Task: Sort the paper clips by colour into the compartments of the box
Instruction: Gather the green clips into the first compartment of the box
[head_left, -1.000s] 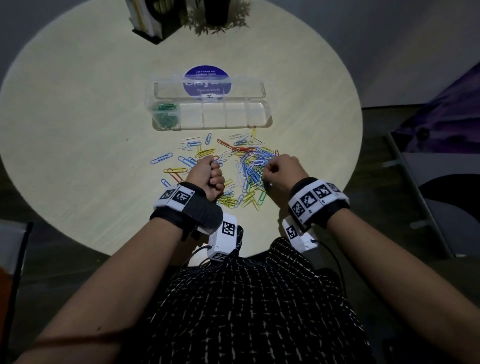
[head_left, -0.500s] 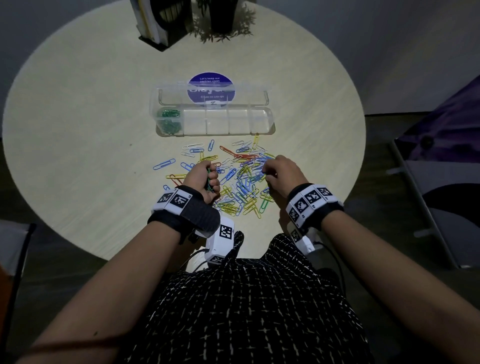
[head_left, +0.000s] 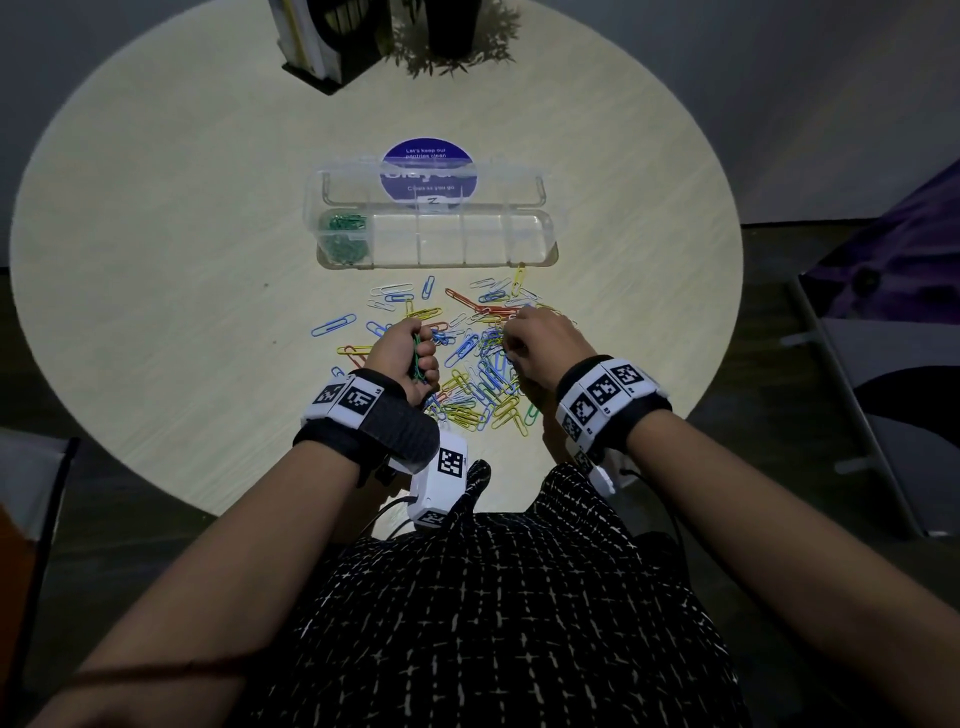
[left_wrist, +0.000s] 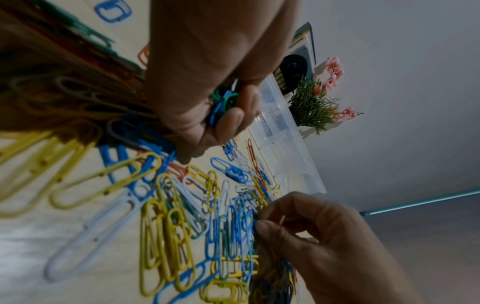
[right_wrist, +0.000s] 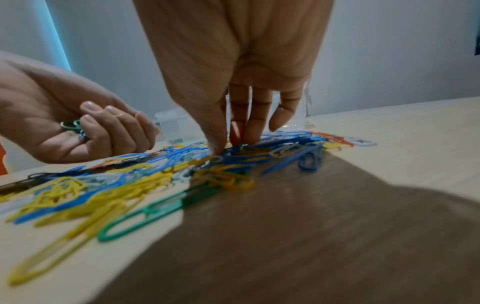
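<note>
Only the leftmost compartment of the clear box (head_left: 530, 249) holds green clips (head_left: 344, 236); four stand bare. The left hand (head_left: 402, 358) clutches more green clips, while the right hand (head_left: 540, 343) pinches into the mixed pile (head_left: 478, 374) left on the counter (head_left: 156, 260).

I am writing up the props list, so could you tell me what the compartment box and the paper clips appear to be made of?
Compartment box: clear, glossy plastic by its look; the table and a sticker show through its walls and lid.
Paper clips: probably wire with a smooth coloured coating, judging by the thin bent loops in even blue, yellow, green, orange and white; the core is not visible.
</note>
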